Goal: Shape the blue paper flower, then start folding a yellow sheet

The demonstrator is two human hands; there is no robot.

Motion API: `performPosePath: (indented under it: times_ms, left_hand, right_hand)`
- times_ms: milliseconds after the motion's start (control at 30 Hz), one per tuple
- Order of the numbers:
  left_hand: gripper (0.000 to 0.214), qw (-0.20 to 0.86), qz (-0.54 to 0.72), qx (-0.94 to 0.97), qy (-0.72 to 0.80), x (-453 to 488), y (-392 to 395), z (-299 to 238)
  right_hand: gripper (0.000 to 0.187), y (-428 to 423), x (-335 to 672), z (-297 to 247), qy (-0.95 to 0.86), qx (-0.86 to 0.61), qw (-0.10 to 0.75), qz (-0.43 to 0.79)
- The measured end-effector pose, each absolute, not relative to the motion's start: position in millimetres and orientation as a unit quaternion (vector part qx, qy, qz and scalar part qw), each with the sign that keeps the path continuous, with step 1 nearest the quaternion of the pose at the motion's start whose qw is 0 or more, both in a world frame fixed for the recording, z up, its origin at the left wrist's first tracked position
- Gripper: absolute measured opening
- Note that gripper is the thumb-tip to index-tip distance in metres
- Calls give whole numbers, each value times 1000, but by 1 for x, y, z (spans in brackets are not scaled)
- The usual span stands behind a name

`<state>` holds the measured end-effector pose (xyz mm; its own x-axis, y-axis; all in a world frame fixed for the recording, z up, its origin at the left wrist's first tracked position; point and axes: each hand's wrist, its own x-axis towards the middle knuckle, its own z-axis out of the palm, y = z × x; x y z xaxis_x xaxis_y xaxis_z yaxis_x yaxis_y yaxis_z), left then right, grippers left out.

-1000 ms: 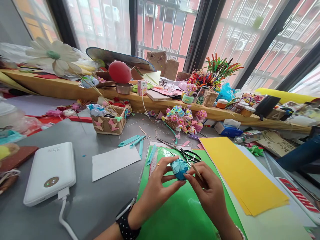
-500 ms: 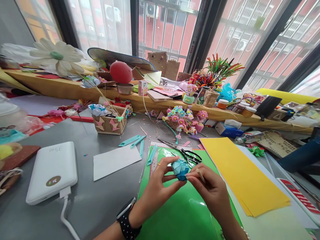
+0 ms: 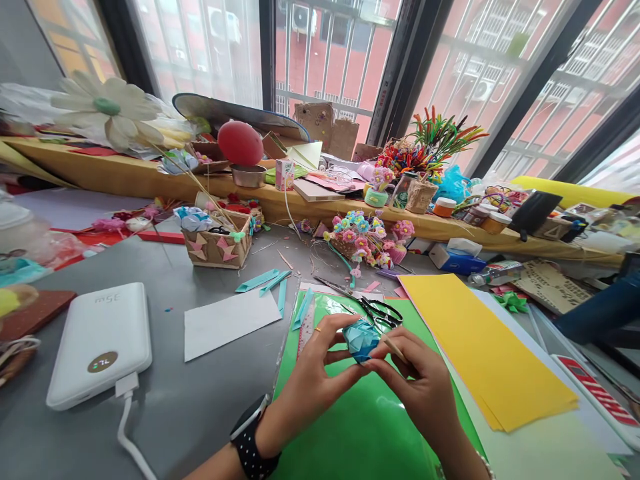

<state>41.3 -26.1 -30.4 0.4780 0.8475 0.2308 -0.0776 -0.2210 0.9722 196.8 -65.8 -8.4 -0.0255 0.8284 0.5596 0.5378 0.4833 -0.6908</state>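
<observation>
Barred windows (image 3: 330, 67) rise behind a grey worktop (image 3: 200, 413), where a green sheet (image 3: 350, 433) lies beneath both hands. Reaching in from the lower left, the left hand (image 3: 317, 373) has its wrist raised and fingers curved, its grip pinching a folded blue paper piece (image 3: 360, 340) between thumb and fingers, above the sheet and just in front of the black-handled scissors (image 3: 385, 313). Opposite, the right hand (image 3: 423, 370) angles inward, fingers bent, its grip closed around a slim wooden stick (image 3: 394, 347), thumb tip at the paper's lower edge.
</observation>
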Motion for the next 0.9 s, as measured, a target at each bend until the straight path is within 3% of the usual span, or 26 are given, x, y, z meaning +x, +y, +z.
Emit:
performPosePath:
  times_ms: [900]
  left_hand:
    - [42, 600, 428, 612, 287, 44, -22, -37]
  right_hand:
    - [12, -63, 190, -21, -731, -438, 523, -16]
